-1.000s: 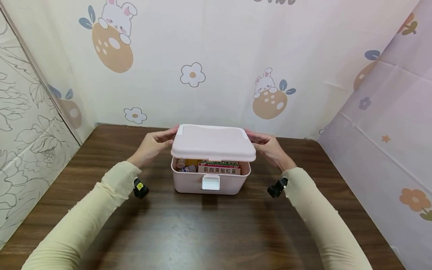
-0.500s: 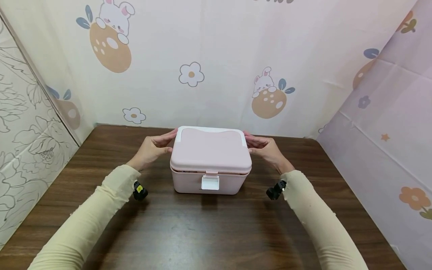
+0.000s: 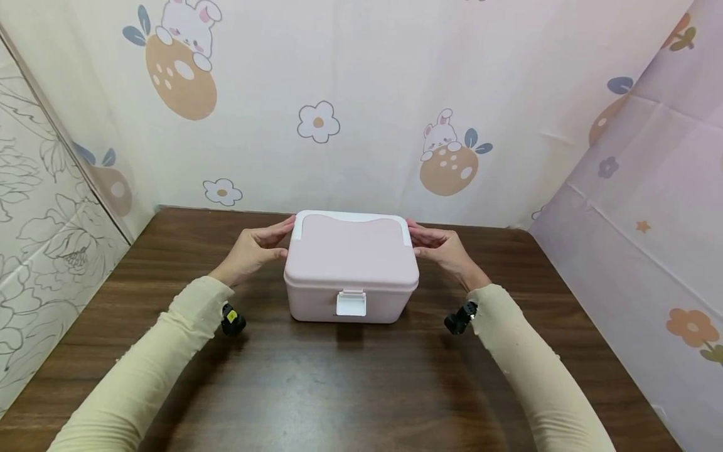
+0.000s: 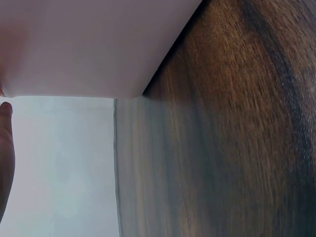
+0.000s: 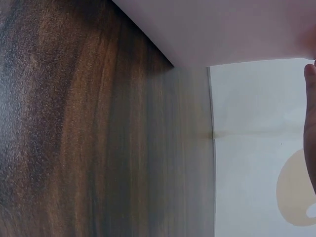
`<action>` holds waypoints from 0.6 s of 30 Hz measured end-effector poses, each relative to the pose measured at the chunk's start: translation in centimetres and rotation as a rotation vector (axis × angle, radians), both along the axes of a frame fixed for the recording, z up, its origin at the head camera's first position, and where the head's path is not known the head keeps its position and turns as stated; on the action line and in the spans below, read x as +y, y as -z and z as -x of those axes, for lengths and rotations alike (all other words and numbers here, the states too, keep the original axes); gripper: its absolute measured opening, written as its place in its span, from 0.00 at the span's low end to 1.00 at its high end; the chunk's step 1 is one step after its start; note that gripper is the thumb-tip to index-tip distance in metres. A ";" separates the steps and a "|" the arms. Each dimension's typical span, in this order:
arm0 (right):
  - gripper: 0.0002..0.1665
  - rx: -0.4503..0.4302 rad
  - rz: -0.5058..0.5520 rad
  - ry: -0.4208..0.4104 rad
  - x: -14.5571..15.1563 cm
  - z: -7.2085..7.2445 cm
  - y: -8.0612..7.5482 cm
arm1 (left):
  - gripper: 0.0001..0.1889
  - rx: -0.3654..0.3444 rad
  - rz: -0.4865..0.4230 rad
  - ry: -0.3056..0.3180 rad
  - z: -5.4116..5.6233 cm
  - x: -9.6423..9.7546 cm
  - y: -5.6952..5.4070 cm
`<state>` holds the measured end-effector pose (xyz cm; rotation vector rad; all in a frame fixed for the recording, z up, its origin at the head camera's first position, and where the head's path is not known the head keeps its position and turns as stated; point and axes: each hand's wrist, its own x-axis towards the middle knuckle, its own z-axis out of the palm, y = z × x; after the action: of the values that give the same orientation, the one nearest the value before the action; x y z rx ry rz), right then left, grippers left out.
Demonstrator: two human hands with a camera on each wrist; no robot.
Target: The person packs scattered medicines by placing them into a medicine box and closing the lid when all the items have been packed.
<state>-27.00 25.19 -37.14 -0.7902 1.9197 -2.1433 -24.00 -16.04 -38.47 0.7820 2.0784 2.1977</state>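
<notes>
A pink lidded medicine box (image 3: 350, 306) stands on the table in the head view. Its pink lid (image 3: 353, 251), with a white handle along the back edge, lies level on the rim all round. At the front hangs a white latch (image 3: 351, 304), tilted outward. My left hand (image 3: 254, 250) touches the lid's left side near the back corner, fingers extended. On the opposite side my right hand (image 3: 443, 249) touches the lid in the same way. Both wrist views show the box's smooth side wall (image 4: 89, 49) with only a finger (image 5: 310, 113) at the edge. The contents are hidden.
The dark wooden table (image 3: 361, 389) reaches back to a wall covering (image 3: 373, 163) printed with rabbits and flowers, close behind the box. Side panels (image 3: 638, 207) border the table. A small black camera (image 3: 233, 320) is strapped at each wrist.
The lid has come down from raised at the front to resting on the rim, covering the medicine packs seen inside earlier. Both hands have stayed at its sides.
</notes>
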 end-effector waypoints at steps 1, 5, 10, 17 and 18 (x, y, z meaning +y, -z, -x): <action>0.25 -0.005 0.002 0.003 0.0 0.0 0.0 | 0.31 -0.003 -0.003 0.002 0.0 0.0 0.0; 0.25 -0.017 0.000 0.014 0.0 -0.1 -0.1 | 0.31 -0.016 -0.010 0.005 0.1 0.1 -0.1; 0.25 -0.010 -0.038 0.017 0.1 -0.1 -0.7 | 0.30 -0.008 0.029 -0.013 0.1 -0.1 -0.3; 0.25 0.098 -0.214 0.090 0.0 -0.6 -2.5 | 0.25 0.079 0.246 -0.121 -1.3 -0.7 -1.4; 0.26 0.124 -0.260 0.117 0.0 -0.8 -2.9 | 0.24 0.100 0.290 -0.146 -1.7 -0.8 -1.8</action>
<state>-26.24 25.18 -34.19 -0.7943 2.3006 -1.8880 -22.27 -16.85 -36.68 0.7486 2.5003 1.8864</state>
